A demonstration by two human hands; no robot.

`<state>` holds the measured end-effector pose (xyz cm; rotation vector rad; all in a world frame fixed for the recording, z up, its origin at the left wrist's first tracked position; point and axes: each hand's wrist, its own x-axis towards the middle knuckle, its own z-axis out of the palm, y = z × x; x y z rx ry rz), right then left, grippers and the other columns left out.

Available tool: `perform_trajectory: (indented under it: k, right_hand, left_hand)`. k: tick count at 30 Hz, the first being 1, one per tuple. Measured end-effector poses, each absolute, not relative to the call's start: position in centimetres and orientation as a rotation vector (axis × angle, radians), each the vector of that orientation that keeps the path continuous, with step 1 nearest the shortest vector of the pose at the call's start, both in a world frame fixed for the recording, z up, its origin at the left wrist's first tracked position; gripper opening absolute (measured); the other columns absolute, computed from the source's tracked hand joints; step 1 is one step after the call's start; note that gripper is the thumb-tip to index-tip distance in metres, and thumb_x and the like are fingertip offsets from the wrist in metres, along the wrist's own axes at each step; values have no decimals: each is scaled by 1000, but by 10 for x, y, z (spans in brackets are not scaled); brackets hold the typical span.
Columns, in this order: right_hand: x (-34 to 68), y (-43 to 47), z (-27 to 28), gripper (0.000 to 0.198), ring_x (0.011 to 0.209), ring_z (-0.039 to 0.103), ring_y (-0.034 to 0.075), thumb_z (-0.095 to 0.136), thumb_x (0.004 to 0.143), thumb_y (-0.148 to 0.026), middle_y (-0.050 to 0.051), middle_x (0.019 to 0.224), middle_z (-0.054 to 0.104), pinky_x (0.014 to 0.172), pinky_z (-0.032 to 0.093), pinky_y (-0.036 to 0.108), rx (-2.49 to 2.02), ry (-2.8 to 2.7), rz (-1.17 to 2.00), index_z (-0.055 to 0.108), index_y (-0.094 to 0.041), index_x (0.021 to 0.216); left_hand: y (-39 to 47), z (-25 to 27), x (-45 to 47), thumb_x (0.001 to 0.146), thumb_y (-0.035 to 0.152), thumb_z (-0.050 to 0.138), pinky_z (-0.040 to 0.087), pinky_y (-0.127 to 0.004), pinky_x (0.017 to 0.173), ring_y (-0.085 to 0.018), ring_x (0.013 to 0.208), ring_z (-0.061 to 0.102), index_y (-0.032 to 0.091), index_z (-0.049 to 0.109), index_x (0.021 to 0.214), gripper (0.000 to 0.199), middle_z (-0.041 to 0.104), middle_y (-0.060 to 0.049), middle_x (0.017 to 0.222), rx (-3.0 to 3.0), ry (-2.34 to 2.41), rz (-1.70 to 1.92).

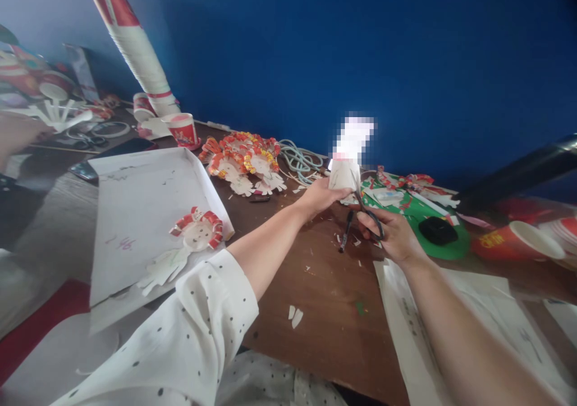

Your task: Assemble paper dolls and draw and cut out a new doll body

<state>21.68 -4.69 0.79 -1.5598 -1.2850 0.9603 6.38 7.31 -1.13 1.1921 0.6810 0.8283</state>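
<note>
My left hand (321, 197) grips a white piece of paper (343, 175) from its left side, thumb across the lower edge. In my right hand (391, 229) is a pair of dark-handled scissors (376, 221), fingers through the loops. The blades point up at the paper's right edge; whether they are cutting into it I cannot tell. Just below the scissors lies a black pen (345, 232) on the brown table (315, 310), among small paper scraps. A bright pixelated patch sits directly behind the paper.
Red-and-white paper cutouts (246, 157) are heaped beside a coiled pale cable (300, 158). A white box lid (135, 226) holds another cutout (198, 232). A tall cup stack (139, 57) leans at the blue wall. A green sheet (444, 247) and paper cups (518, 241) lie right. Another person's hand (22, 133) shows far left.
</note>
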Motion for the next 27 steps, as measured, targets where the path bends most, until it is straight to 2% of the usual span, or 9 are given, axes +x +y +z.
perform_trajectory:
  k: [27]
  right_hand:
    - [217,-47,10,52,49,45,9,70,74,-56,-1,59,53,43,31,23,-1609,-1333,917,74,-17,107]
  left_hand:
    - [74,-14,62,69,37,76,47,-37,86,-22,88,64,11,69,105,45,71,-14,102,1262,690,839]
